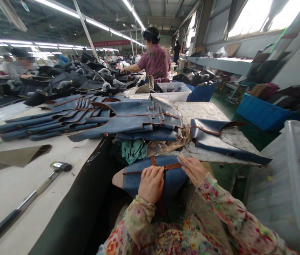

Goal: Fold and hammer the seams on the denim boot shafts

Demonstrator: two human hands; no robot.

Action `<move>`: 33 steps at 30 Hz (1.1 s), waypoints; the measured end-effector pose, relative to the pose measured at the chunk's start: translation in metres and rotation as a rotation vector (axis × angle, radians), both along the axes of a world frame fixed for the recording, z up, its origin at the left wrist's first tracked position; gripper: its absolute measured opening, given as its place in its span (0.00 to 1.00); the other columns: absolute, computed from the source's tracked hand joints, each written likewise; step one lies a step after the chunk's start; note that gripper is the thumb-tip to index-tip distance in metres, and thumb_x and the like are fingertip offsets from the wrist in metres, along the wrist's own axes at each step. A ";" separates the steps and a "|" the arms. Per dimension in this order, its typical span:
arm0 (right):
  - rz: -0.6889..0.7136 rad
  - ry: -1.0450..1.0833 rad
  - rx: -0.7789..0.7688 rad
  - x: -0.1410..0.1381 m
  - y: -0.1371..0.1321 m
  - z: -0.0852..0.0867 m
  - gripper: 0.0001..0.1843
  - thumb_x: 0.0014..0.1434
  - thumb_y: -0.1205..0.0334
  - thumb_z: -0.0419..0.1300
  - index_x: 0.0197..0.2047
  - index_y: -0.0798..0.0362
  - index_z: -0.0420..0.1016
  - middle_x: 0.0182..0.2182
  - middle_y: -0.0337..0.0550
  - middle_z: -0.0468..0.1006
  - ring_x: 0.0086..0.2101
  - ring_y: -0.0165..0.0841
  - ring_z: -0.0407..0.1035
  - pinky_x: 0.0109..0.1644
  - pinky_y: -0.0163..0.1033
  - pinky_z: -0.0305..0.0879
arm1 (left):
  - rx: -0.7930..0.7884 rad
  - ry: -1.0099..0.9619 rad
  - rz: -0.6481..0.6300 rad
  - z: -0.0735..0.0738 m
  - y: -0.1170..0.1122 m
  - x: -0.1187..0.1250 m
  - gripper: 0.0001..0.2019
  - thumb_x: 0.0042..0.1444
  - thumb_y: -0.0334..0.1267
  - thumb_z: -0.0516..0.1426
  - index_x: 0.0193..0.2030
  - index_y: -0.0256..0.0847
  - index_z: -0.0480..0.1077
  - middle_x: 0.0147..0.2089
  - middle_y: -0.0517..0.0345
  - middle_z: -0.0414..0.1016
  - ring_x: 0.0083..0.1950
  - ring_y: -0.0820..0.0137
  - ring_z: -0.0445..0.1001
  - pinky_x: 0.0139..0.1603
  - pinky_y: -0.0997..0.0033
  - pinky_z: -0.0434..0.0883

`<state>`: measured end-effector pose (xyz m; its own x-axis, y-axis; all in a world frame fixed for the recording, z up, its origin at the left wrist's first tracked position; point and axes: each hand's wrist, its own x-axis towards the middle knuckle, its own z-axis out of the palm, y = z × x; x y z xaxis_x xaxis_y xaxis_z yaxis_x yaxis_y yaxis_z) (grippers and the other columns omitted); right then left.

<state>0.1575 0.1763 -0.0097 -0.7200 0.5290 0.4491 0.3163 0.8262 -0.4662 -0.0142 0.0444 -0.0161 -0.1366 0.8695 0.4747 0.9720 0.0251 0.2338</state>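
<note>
A blue leather piece (134, 184) with brown trim strips lies across my lap, just below the table edge. Its pale, pointed end sticks out to the left. My left hand (151, 182) has its fingers curled closed on the piece, at the brown strip (172, 165) running along its middle. At the right end, my right hand (194, 170) has its fingers together over the piece's upper edge, gripping it; the thumb is mostly hidden. A similar blue leather piece (208, 136) rests on the table's right side, beyond my right hand.
Overlapping blue leather pieces (128, 124) cover the table ahead, above a green cloth (134, 150). A hammer (59, 166) and a rolled tan piece (19, 156) lie on the left tabletop (46, 184). A translucent bin (275, 194) stands close right. A co-worker (155, 60) stands ahead.
</note>
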 end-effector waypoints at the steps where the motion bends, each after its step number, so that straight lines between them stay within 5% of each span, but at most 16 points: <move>1: -0.029 -0.066 0.098 0.001 0.001 -0.005 0.21 0.60 0.60 0.46 0.55 0.52 0.63 0.40 0.49 0.68 0.42 0.38 0.62 0.48 0.47 0.61 | -0.004 -0.003 0.000 0.000 0.000 0.000 0.15 0.57 0.33 0.48 0.51 0.42 0.64 0.46 0.57 0.70 0.49 0.67 0.63 0.52 0.62 0.58; 4: -0.123 -0.131 0.220 -0.002 -0.002 -0.018 0.20 0.60 0.61 0.45 0.54 0.53 0.65 0.42 0.49 0.66 0.42 0.39 0.61 0.48 0.46 0.61 | -0.015 -0.004 -0.007 -0.001 0.000 0.000 0.15 0.58 0.34 0.48 0.51 0.43 0.63 0.47 0.59 0.70 0.50 0.67 0.62 0.53 0.61 0.58; 15: -0.041 -0.210 0.346 -0.036 -0.028 -0.021 0.19 0.61 0.67 0.44 0.54 0.56 0.63 0.43 0.50 0.68 0.42 0.38 0.61 0.47 0.45 0.63 | 0.027 0.016 0.019 -0.001 -0.002 -0.003 0.14 0.57 0.33 0.48 0.49 0.42 0.65 0.46 0.56 0.70 0.50 0.66 0.64 0.53 0.59 0.60; 25: 0.037 -0.254 0.334 -0.070 -0.047 -0.015 0.18 0.59 0.71 0.45 0.51 0.61 0.66 0.41 0.52 0.69 0.39 0.38 0.62 0.44 0.43 0.66 | 0.039 0.029 0.057 -0.004 -0.019 -0.017 0.16 0.56 0.31 0.47 0.51 0.41 0.64 0.50 0.55 0.69 0.52 0.67 0.63 0.58 0.58 0.56; 33: 0.071 -0.180 0.261 -0.065 -0.039 -0.021 0.18 0.57 0.69 0.47 0.50 0.57 0.65 0.39 0.49 0.68 0.39 0.37 0.61 0.43 0.42 0.66 | 0.048 0.115 0.049 -0.010 -0.040 -0.014 0.19 0.57 0.31 0.45 0.55 0.39 0.60 0.55 0.53 0.65 0.59 0.67 0.59 0.58 0.60 0.57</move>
<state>0.0925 0.1373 -0.0307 -0.8310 0.3588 0.4252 0.3119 0.9333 -0.1780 -0.0285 0.0045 -0.0258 -0.1208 0.8387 0.5310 0.9903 0.0650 0.1227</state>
